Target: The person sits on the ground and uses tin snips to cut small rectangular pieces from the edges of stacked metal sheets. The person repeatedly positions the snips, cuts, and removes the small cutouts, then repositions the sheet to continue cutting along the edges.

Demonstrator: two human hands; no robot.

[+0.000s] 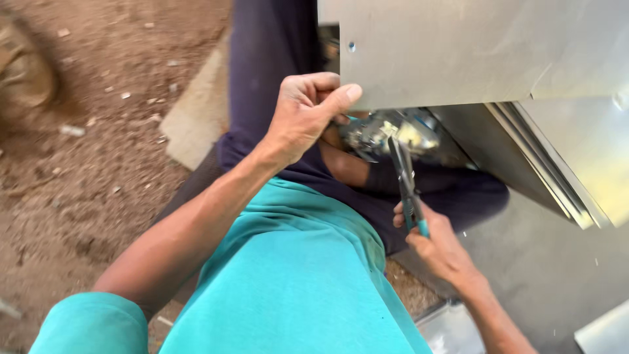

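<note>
**Pliers at the Part Under the Sheet-Metal Panel**

My left hand (306,115) is at the lower edge of the grey sheet-metal panel (472,49), thumb pressed flat along that edge and the other fingers curled in beneath it. What those fingers grip is hidden from me; I cannot tell whether they hold anything.

My right hand (440,244) is clamped around the teal-sleeved handles of a pair of long-nose pliers (406,180). The pliers stand nearly upright, nose pointing up into a small metallic part (386,131) that sits just under the panel edge. The part is blurred, so I cannot tell whether the nose is touching or gripping it.

Dark trousers (275,59) lie behind the part. A stack of bent sheet-metal edges (557,170) slopes away to the right. Bare dirt ground (98,131) is to the left.
</note>
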